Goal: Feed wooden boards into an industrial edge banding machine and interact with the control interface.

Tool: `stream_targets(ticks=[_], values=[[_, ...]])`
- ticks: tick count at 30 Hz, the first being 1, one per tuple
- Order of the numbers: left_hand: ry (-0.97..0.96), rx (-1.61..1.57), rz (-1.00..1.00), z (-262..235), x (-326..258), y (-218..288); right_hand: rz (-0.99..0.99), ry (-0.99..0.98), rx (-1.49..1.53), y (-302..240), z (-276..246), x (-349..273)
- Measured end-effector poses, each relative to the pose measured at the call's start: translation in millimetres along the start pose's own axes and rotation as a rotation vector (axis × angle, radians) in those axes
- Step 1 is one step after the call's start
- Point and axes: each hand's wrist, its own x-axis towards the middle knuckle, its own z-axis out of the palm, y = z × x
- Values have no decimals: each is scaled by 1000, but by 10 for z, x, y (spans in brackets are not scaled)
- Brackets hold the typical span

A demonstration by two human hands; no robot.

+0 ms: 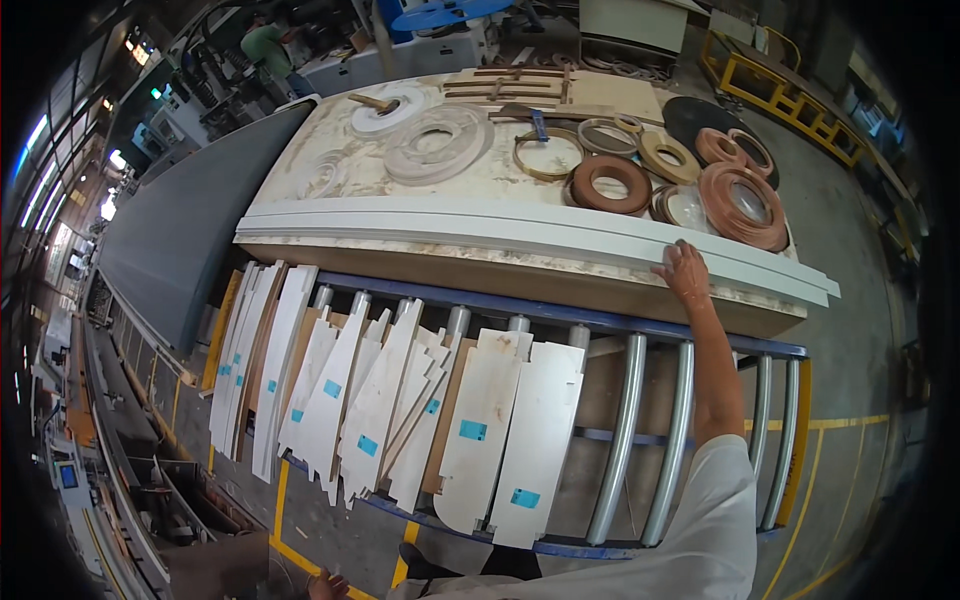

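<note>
Beside the grey workshop floor [855, 350], the stained worktop [530, 196] carries white strips [450, 226] under the right hand [685, 272]; the left hand [327, 586] is cut off below, and I cannot tell either's grip.

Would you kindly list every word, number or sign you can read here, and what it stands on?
No words or numbers can be read clearly.
Blue-green labels on the white panels: any print is too small.
Small screen at far left: too small.
</note>
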Motion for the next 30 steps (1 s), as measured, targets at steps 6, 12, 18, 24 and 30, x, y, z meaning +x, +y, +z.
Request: stream_targets(ticks=[6,12,18,24,30], values=[[-399,725,744,-13,-83,-237,86,82,122,-308,306,165],[32,527,309,464,140,-274,228,-159,-51,-268,539,-301],[56,578,238,276,-36,-635,-71,168,310,-2321,156,-1334],[-51,655,221,-143,519,-1246,-223,10,508,-3824,-86,-2443],[-124,340,100,-1041,1092,-1893,-311,-68,566,-5365,-722,-3157]])
